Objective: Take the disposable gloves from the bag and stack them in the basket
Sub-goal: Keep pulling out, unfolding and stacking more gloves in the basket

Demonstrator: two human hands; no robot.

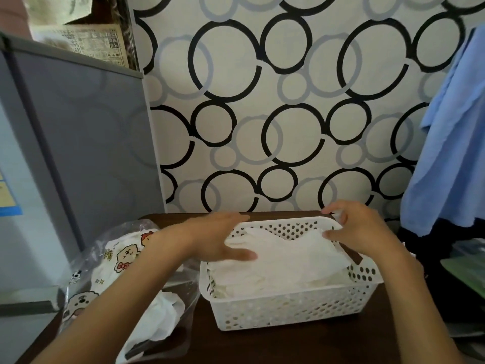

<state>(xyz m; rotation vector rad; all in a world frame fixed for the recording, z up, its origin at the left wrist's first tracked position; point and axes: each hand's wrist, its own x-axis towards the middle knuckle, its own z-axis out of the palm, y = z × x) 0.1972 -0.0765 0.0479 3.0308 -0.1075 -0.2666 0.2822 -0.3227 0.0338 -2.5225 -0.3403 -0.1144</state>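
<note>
A white perforated basket (286, 308) stands on the dark table and holds a stack of thin white disposable gloves (288, 261). My left hand (217, 237) lies flat over the basket's left rim, fingers straight, pressing on the top glove. My right hand (362, 227) is at the basket's far right corner, its thumb and fingers pinching the edge of the top glove. To the left lies a clear plastic bag (110, 261) printed with cartoon bears; more white gloves (162, 313) show at its open mouth, partly under my left forearm.
The dark wooden table (301, 345) stands against a wall with black and grey circles. A grey cabinet (78, 153) rises at the left. Blue cloth (451, 143) hangs at the right, above dark and green items (464, 269) beside the basket.
</note>
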